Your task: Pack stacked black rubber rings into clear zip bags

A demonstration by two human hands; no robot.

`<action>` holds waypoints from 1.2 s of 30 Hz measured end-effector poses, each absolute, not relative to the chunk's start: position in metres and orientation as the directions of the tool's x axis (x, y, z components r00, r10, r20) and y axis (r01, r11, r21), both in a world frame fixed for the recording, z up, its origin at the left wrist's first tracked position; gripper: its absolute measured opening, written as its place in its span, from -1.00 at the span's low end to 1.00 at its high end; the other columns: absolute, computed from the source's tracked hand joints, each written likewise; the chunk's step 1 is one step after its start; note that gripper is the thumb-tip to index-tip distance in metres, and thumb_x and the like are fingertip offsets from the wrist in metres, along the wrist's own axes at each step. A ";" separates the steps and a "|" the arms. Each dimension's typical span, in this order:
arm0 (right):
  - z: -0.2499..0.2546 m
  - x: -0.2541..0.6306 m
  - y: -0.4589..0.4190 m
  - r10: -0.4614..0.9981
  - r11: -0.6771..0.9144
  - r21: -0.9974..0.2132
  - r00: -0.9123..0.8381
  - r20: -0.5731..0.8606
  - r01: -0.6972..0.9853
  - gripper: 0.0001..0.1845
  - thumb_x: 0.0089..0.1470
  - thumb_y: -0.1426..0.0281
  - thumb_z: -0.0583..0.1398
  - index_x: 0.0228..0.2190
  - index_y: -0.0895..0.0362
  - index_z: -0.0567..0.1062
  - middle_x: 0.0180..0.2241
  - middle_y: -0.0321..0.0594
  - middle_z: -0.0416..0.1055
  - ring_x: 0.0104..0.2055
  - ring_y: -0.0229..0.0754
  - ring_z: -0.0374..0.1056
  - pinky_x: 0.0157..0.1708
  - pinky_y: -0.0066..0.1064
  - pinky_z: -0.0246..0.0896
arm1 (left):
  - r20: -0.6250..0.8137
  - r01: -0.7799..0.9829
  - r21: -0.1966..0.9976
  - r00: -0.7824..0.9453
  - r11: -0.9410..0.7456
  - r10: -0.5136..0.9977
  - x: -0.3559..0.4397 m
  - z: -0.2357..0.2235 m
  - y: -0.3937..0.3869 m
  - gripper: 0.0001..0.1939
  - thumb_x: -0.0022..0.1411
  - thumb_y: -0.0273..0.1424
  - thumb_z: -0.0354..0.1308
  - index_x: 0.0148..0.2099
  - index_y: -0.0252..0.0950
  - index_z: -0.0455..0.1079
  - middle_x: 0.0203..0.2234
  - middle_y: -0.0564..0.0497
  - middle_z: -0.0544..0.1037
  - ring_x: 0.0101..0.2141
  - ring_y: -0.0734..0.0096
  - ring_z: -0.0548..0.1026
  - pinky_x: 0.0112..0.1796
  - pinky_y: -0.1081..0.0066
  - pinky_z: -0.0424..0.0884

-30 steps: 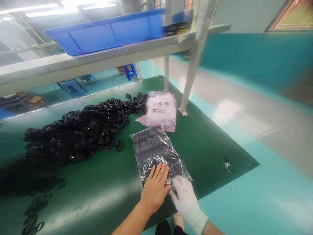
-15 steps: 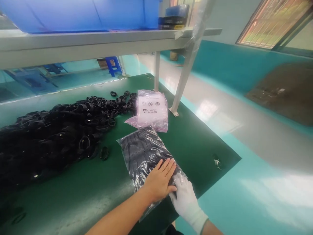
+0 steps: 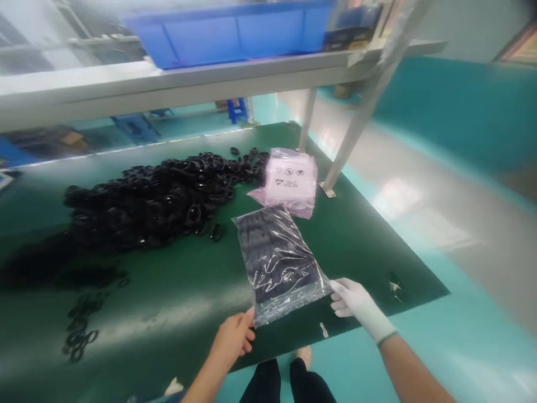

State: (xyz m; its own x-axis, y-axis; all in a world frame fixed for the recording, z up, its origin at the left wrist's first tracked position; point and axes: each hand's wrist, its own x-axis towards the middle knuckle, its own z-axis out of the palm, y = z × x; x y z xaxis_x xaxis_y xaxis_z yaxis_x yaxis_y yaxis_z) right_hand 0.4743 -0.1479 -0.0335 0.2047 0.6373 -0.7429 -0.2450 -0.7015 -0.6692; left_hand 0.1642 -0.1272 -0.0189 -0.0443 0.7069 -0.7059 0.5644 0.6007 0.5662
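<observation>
A clear plastic bag (image 3: 279, 260) packed with rows of black pieces lies flat on the green tabletop (image 3: 201, 330), its open-looking end toward me. My bare left hand (image 3: 235, 337) pinches the near left corner of the bag. At the near right corner, my right hand (image 3: 349, 299), in a white glove, grips the plastic between thumb and fingers. Just beyond the bag sits a pinkish transparent packet (image 3: 291, 182) with a white printed face. To the left spreads a big heap of black ring-shaped coils (image 3: 168, 196).
Over the table runs a grey shelf (image 3: 201, 84) bearing a blue bin (image 3: 235, 36). Its metal leg (image 3: 356, 129) stands on the right of the table. Several loose black rings (image 3: 78, 338) lie at the left front. A blue stool (image 3: 237, 110) is in the background.
My hands have gone from pressing on the bag's near part to holding its two near corners, drawn apart. The bag's near end now lies spread flat. My view has swung left.
</observation>
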 end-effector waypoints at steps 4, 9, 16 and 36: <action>-0.038 0.476 -0.130 0.658 -0.720 -0.646 0.048 -0.752 -0.254 -0.74 -0.16 0.32 0.22 -0.54 0.12 0.20 -0.73 -0.51 0.03 -0.76 -0.48 0.00 -0.76 -0.60 -0.07 | -0.730 0.380 0.623 -0.033 0.684 0.683 0.185 -0.042 -0.149 -0.56 0.01 -0.01 0.00 -0.47 -0.34 0.28 -0.68 0.05 0.41 -0.72 0.53 0.36 -0.70 0.56 0.18; -0.042 0.476 -0.137 0.672 -0.708 -0.652 0.024 -0.740 -0.271 -0.72 -0.18 0.30 0.25 -0.49 0.15 0.24 -0.66 -0.38 0.20 -0.68 -0.37 0.19 -0.67 -0.50 0.16 | -0.749 0.198 0.626 -0.116 0.754 0.652 0.192 -0.041 -0.152 -0.60 0.01 -0.05 0.03 -0.41 -0.34 0.29 -0.62 0.04 0.45 -0.70 0.55 0.39 -0.70 0.58 0.20; -0.051 0.473 -0.138 0.691 -0.671 -0.652 0.021 -0.722 -0.354 -0.72 -0.19 0.34 0.23 -0.57 0.11 0.17 -0.74 -0.49 0.08 -0.76 -0.46 0.02 -0.75 -0.57 0.00 | -0.695 0.153 0.674 -0.197 0.722 0.691 0.199 -0.047 -0.151 -0.71 -0.01 -0.18 0.09 -0.51 -0.32 0.23 -0.69 0.06 0.43 -0.72 0.58 0.36 -0.70 0.61 0.17; -0.055 0.489 -0.154 0.713 -0.532 -0.646 0.122 -0.690 -0.548 -0.65 -0.22 0.31 0.25 -0.61 0.11 0.13 -0.77 -0.50 0.07 -0.78 -0.46 0.05 -0.78 -0.60 -0.04 | -0.711 0.104 0.689 -0.093 0.717 0.697 0.217 -0.064 -0.199 -0.48 -0.29 0.07 0.19 -0.57 -0.30 0.21 -0.68 0.02 0.46 -0.70 0.52 0.38 -0.68 0.57 0.12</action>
